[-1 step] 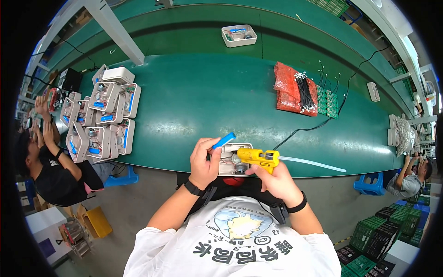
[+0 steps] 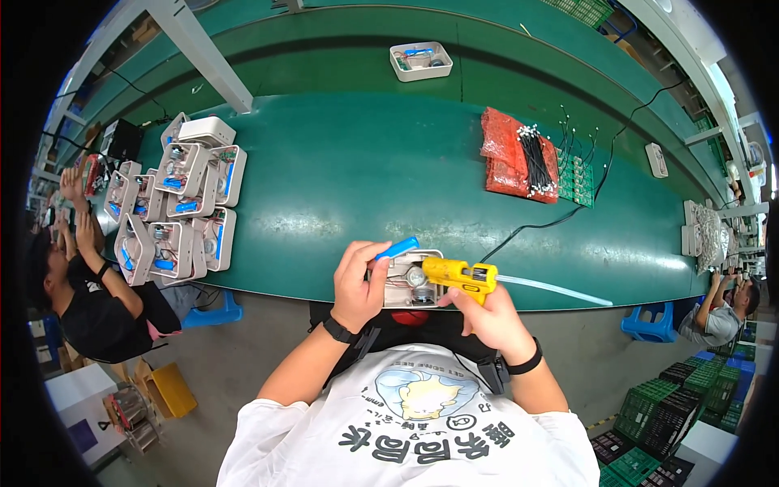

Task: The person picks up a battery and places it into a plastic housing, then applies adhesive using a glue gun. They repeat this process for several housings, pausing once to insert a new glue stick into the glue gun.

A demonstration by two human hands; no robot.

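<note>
At the near table edge sits a white plastic housing [image 2: 399,295] with round parts and wires inside. My left hand [image 2: 361,280] is closed on a blue cylindrical battery [image 2: 398,247], held tilted above the housing's far left side. In my right hand [image 2: 492,316] is a yellow hot glue gun [image 2: 459,276], its nozzle end over the right part of the housing. A translucent glue stick [image 2: 556,290] sticks out of the gun's back toward the right. My fingers and the gun hide part of the housing's inside.
Several open white housings [image 2: 182,169] with blue batteries are stacked at the left. Another housing [image 2: 420,73] lies on the far green strip. Red bubble-wrap [image 2: 505,154], black wires [image 2: 535,162] and green circuit boards [image 2: 576,180] lie at right, near a black cable [image 2: 527,228]. Co-workers sit at both sides.
The glue gun has shifted slightly to the right, showing more of the housing's inside. The battery in my left hand has moved a little to the right.
</note>
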